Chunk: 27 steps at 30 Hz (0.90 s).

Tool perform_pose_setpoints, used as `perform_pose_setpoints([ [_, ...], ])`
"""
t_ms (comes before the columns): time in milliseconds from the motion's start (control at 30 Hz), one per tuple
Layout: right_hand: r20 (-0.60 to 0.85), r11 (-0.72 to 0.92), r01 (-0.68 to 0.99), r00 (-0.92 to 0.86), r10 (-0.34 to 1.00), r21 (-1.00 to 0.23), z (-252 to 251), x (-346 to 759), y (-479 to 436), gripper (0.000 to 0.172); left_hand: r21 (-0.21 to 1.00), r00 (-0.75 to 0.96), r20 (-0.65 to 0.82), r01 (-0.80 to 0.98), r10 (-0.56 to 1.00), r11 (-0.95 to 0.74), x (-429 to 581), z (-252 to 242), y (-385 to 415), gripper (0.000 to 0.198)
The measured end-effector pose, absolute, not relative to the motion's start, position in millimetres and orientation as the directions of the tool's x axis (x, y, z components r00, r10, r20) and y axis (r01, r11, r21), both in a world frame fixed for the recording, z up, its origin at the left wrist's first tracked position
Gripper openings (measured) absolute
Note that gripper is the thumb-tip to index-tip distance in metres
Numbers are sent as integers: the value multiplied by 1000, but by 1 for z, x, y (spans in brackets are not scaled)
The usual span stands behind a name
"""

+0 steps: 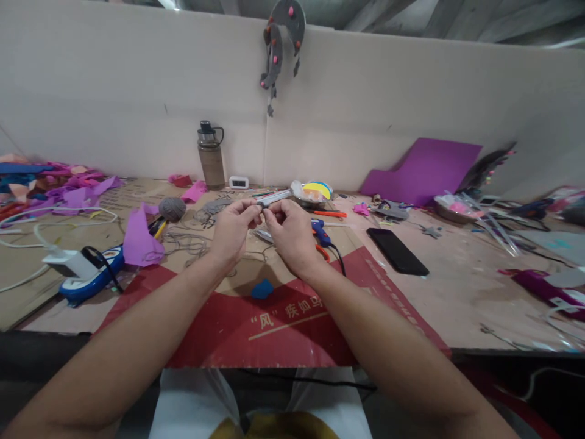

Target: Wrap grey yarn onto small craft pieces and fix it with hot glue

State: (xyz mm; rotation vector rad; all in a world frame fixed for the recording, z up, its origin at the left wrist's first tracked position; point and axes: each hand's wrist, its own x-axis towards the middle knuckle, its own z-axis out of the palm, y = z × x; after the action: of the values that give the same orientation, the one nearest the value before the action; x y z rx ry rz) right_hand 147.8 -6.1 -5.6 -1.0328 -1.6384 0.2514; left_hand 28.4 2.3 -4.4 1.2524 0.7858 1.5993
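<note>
My left hand (235, 230) and my right hand (292, 235) meet above the middle of the table, fingertips pinched together on a small dark grey piece (261, 206) between them. What the piece is I cannot make out. Grey yarn strands (192, 241) trail across the cardboard under my left hand toward a grey yarn ball (172, 208). A blue glue gun (321, 233) with a black cord lies just right of my right hand. A small blue felt scrap (262, 288) rests on the red cardboard (283, 323) below my hands.
A black phone (397, 250) lies to the right. A brown water bottle (211, 156) and white clock (238, 182) stand by the back wall. Purple felt pieces (139, 238) and a blue power strip (94, 277) sit left. A purple sheet (423, 171) leans at right.
</note>
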Motion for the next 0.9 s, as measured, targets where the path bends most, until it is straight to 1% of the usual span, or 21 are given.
perform_pose_setpoints([
  [100,677,579,494,27,735,-648,-6,148,-5,16,898,-60,348,-264,935,-351,29,-4,2,8],
  [200,653,558,473,49,756,-682,-6,148,-5,17,900,-46,316,-300,948,-315,28,-4,3,8],
  [300,592,525,395,60,804,-754,-4,150,-4,12,895,-4,283,-359,959,-265,27,-4,4,8],
  [367,543,503,322,43,839,-802,-3,153,-1,11,899,48,255,-379,966,-218,27,-3,4,9],
  [433,502,477,266,31,864,-838,-3,156,4,11,910,106,219,-381,970,-163,26,-3,4,11],
  [500,459,439,243,30,888,-865,-4,160,11,12,925,145,187,-360,972,-124,26,-2,4,12],
  [600,380,368,256,-2,925,-894,-7,166,17,14,957,160,163,-264,974,-117,23,0,4,13],
  [667,346,341,284,-34,938,-896,-7,168,18,15,973,140,175,-178,975,-149,21,1,4,14],
  [733,333,336,317,-64,941,-887,-6,170,16,17,975,117,215,-81,969,-207,18,1,5,14],
  [833,332,347,356,-106,937,-868,-3,171,12,17,951,133,283,88,950,-295,15,0,6,13],
  [900,332,351,381,-116,936,-856,-2,171,10,15,934,144,294,165,945,-316,14,0,6,14],
])
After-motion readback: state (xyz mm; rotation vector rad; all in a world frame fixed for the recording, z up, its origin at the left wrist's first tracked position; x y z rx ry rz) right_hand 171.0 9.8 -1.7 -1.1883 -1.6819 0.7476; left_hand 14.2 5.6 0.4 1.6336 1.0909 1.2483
